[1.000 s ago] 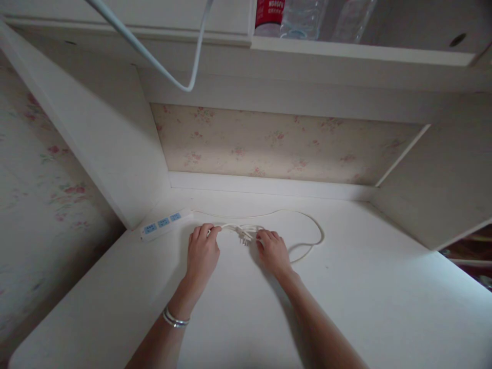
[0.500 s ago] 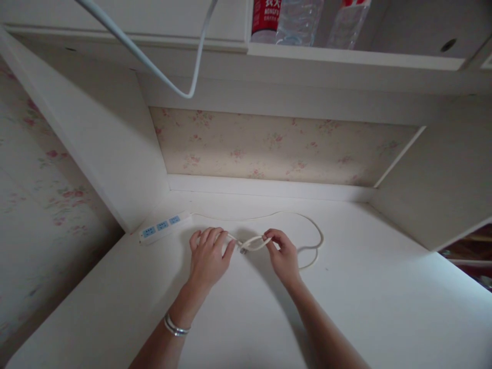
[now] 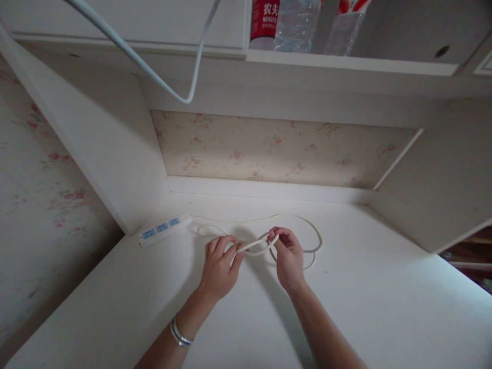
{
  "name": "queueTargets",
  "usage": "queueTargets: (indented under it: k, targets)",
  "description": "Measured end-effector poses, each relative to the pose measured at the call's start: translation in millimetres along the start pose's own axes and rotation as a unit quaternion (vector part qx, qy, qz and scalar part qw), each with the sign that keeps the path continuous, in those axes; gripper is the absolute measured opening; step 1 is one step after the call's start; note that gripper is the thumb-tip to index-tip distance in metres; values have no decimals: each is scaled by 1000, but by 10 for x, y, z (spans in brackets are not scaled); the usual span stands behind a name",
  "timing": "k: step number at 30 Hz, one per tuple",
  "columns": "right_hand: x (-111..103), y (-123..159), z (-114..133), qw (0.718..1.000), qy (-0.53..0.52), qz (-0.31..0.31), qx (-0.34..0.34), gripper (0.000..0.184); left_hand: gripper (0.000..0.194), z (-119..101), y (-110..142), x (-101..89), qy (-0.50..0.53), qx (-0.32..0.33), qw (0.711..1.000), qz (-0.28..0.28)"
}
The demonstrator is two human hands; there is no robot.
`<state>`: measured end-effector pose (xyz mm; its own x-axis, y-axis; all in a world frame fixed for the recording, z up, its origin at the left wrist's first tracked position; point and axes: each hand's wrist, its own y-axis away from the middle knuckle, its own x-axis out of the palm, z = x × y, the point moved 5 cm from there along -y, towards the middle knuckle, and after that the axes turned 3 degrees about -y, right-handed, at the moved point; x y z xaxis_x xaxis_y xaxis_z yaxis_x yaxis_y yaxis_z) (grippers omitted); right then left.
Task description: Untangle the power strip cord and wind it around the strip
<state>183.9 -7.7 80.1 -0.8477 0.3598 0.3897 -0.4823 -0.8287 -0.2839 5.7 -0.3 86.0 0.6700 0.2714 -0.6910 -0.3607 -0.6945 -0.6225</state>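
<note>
A white power cord [image 3: 257, 247] is looped between my two hands, just above the white desk [image 3: 246, 318]. My left hand [image 3: 221, 264], with silver bangles on its wrist, is closed on the left end of the loop. The thumb and fingers of my right hand [image 3: 288, 256] pinch the loop's other end. More of the cord lies in curves to the right and behind my hands. It runs back to a white power strip [image 3: 161, 229] with blue sockets, at the left of the desk. My fingers hide parts of the cord, and the plug cannot be made out.
A shelf [image 3: 353, 61] overhangs the desk, holding a red-labelled bottle [image 3: 265, 23] and clear bottles [image 3: 298, 25]. A pale cable [image 3: 154, 74] hangs in front at upper left. Side panels [image 3: 92, 138] bound the desk, with floral wallpaper [image 3: 269, 151] behind.
My left hand has moved right, closer to my right hand, and now grips the loop. A small curve of cord shows behind it. The plug end seen between my hands is now hidden.
</note>
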Motion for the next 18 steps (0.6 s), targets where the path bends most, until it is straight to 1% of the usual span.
queueTargets:
  k: [2,4,6,9,12,15,18]
  targets:
    - [2,-13,3,999,-25,21,21,12,23,49,-11,-10,34,-40,998,-16]
    - [18,-10,12,996,-47,55,46,12,25,98,-23,-10,86,-86,992,-19]
    - [26,7,25,991,-73,80,72,13,25,164,-29,-18,113,-138,984,-21]
    - [9,41,53,981,-117,98,118,13,23,280,-29,-66,109,-202,973,-38]
    - [-23,67,123,971,-143,111,156,12,23,368,-33,-130,97,-225,968,-60]
    - [-82,52,242,963,-166,102,185,11,24,437,-19,-153,80,-269,958,-55]
    - [-178,8,342,959,-158,67,227,16,25,469,3,-122,81,-305,949,-25]
